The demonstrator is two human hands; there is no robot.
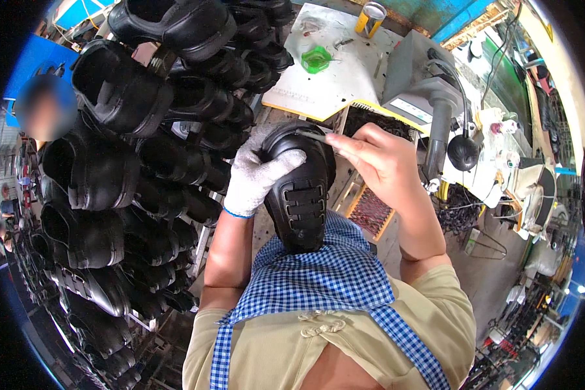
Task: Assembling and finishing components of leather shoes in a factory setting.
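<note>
A black shoe (pixel 294 224) with strap-like bands across its front rests against my blue checked apron, its toe toward me. My left hand (pixel 253 172), in a white knitted glove, is closed round the shoe's side, with the thumb laid over the collar. My right hand (pixel 382 161) is bare and pinches a slim, greyish, blade-like tool (pixel 313 136). The tool's far end lies at the rim of the shoe's opening; its exact kind is hard to make out. The fingers of my left hand behind the shoe are hidden.
A rack of black shoes (pixel 120 97) fills the left side. Ahead stands a white worktable (pixel 292 84) with a green dish (pixel 316 60) and a can (pixel 370 19). A grey machine (pixel 413 81) with a pipe stands at the right. Another person (pixel 45 107) is at far left.
</note>
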